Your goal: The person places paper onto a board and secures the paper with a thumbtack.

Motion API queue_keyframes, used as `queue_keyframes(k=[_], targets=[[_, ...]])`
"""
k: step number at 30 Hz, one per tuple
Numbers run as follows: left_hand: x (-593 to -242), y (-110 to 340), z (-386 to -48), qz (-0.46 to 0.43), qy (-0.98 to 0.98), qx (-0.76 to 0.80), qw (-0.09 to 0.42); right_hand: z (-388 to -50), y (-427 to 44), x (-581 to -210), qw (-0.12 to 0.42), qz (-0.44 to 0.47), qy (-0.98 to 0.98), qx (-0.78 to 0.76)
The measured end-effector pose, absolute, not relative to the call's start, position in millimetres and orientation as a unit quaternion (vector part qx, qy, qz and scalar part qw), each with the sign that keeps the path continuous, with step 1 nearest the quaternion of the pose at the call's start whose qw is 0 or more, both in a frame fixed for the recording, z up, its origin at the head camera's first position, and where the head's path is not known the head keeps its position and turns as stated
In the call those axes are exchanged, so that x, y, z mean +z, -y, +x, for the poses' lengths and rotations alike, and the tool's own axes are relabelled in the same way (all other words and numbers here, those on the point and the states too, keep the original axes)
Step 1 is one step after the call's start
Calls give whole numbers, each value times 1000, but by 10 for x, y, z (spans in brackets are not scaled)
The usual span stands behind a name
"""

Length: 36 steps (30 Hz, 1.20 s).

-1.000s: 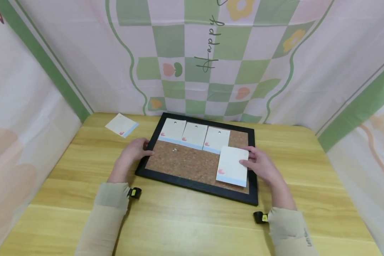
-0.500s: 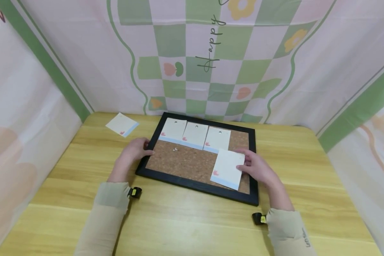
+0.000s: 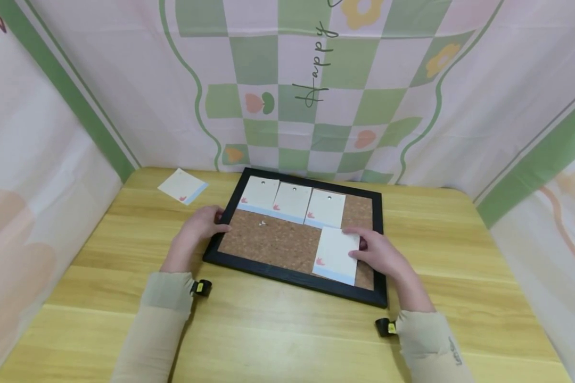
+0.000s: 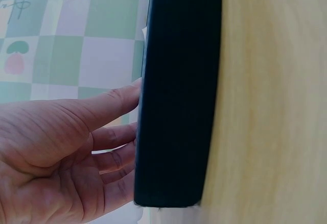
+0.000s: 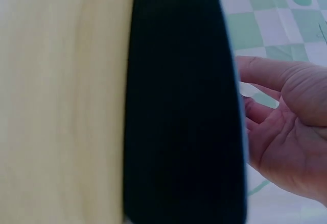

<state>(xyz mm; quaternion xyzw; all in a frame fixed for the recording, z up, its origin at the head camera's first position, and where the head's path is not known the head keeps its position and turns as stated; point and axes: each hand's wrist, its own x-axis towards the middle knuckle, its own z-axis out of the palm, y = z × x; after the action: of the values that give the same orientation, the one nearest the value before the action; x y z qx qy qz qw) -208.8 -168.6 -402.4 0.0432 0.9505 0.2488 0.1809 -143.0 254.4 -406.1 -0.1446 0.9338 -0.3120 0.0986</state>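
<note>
Curtain (image 3: 254, 61): far side. Table (image 3: 278, 340): beneath all. Board (image 3: 268, 247): on table; left hand (image 3: 201, 222) grips its left edge. Right hand (image 3: 380, 252): pinches held card (image 3: 335, 255) at board's near right, no pin showing, fingers covering its far right corner. Pinned cards (image 3: 294, 202): three, far row, apparently done. Loose card (image 3: 181, 186): table, far left, apparently outstanding. Bits (image 3: 262, 223): board, left; nature unclear.

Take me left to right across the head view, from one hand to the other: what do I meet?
Left hand, left tacked card, middle tacked card, lower card, right hand. Left out: right tacked card, overlapping the lower card's left-right span.
</note>
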Motion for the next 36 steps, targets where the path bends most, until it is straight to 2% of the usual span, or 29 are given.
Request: queue_keyframes(k=[16, 25, 36], targets=[[-4032, 1687, -2087, 45, -951, 247, 178, -1372, -2370, -4037, 89, -163, -960, -209], [-4032, 1692, -2090, 45, -953, 241, 177, -1288, -2311, -4020, 22, -185, -975, -125], [-4062, 1721, -2101, 58, -952, 241, 177, -1188, -2362, -3950, 65, -232, -963, -123]])
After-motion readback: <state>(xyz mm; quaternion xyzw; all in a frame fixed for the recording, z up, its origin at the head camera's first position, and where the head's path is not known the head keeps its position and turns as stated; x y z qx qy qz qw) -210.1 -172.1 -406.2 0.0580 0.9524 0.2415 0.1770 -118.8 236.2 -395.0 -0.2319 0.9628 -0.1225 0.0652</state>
